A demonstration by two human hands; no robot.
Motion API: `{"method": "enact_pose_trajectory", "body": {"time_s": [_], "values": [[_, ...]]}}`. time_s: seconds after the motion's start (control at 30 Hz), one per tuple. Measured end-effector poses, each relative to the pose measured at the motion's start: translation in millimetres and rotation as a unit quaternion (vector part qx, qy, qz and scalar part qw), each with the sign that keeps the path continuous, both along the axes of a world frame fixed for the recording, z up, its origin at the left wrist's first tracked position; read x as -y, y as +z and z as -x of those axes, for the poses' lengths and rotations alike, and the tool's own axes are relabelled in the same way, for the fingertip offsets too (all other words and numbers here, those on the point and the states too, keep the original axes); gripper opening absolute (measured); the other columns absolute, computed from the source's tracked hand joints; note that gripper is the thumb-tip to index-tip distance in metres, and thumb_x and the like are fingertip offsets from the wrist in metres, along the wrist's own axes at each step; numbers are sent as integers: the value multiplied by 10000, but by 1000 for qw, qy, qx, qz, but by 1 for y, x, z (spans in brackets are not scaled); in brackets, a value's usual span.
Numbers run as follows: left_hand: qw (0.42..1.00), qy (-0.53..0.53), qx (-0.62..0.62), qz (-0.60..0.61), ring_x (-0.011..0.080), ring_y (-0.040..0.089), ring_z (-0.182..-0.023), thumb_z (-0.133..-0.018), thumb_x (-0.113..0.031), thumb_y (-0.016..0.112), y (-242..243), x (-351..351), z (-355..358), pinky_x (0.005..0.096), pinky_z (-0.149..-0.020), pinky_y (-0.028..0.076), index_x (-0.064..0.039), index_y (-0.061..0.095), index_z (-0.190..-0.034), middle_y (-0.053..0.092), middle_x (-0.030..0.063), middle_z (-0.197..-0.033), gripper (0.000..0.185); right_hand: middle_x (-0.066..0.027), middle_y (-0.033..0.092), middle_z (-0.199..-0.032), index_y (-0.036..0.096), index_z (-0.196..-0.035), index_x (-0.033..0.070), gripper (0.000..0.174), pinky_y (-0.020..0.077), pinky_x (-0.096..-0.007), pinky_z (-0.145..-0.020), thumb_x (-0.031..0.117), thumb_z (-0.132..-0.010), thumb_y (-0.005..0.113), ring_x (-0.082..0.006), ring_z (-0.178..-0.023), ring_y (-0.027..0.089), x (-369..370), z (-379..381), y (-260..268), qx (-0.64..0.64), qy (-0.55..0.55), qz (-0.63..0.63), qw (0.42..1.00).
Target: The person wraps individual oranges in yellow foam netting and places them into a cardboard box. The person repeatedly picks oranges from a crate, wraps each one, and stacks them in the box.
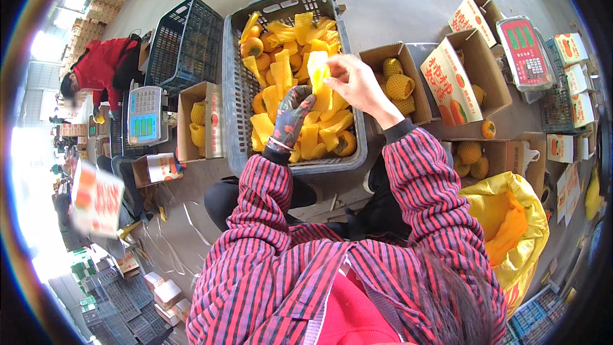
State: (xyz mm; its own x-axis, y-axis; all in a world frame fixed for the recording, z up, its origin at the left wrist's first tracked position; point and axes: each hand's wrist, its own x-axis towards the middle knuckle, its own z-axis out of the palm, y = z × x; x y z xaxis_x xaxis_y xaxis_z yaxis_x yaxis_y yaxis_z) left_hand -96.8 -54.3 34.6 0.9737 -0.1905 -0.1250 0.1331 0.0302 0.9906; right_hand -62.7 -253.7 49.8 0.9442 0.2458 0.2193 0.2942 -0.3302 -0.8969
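Observation:
A grey plastic crate stands before me, filled with orange persimmons and loose yellow foam net sleeves. Over it, my bare right hand pinches the upper part of a bright yellow foam net sleeve between thumb and fingers. My left hand, in a dark flowered glove, is at the lower left side of this sleeve, its fingers curled. Whether the left fingers grip the sleeve or something behind it cannot be told. Right of the crate, an open carton holds several sleeved fruits.
At the left are a carton of sleeved fruit, a digital scale and a dark crate. A co-worker in red bends beyond. Rightward stand cartons, another scale and a yellow sack.

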Motion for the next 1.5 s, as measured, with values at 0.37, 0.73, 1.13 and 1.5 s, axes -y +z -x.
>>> {"method": "enact_pose_trajectory", "body": {"time_s": [0.37,0.73,1.13,1.5], "values": [[997,5,67,37,87,570,-904,-913,-152,615,3,11,1,224,-838,448,-17,584,-1181,631,7,-1035,301,-133,597,-801,524,-1021,47,321,488,-328,-721,73,-768,720,-258,-732,626,-1,6,16,-3,7,-3,1000],[894,-22,58,444,102,574,-930,-860,-36,632,2,2,-15,229,-902,436,-50,564,-1076,602,-4,-974,227,12,656,-948,655,-1023,-1,194,474,-237,-817,161,-936,591,-73,-891,594,-9,11,27,-220,5,-361,906],[849,166,7,-501,253,600,-952,-938,-217,507,-103,-71,-125,331,-847,487,-33,499,-1215,596,122,-1081,333,-105,692,-992,656,-1053,-38,237,530,-267,-806,17,-824,677,-154,-875,670,6,5,27,-149,-89,-426,888],[746,-19,-55,-664,338,610,-1037,-804,-371,645,-163,-103,-189,378,-894,487,-71,461,-1333,637,165,-1131,635,-93,684,-990,643,-1055,-28,214,527,-286,-815,8,-843,648,-169,-871,669,13,-2,30,-196,-149,-484,840]]}}
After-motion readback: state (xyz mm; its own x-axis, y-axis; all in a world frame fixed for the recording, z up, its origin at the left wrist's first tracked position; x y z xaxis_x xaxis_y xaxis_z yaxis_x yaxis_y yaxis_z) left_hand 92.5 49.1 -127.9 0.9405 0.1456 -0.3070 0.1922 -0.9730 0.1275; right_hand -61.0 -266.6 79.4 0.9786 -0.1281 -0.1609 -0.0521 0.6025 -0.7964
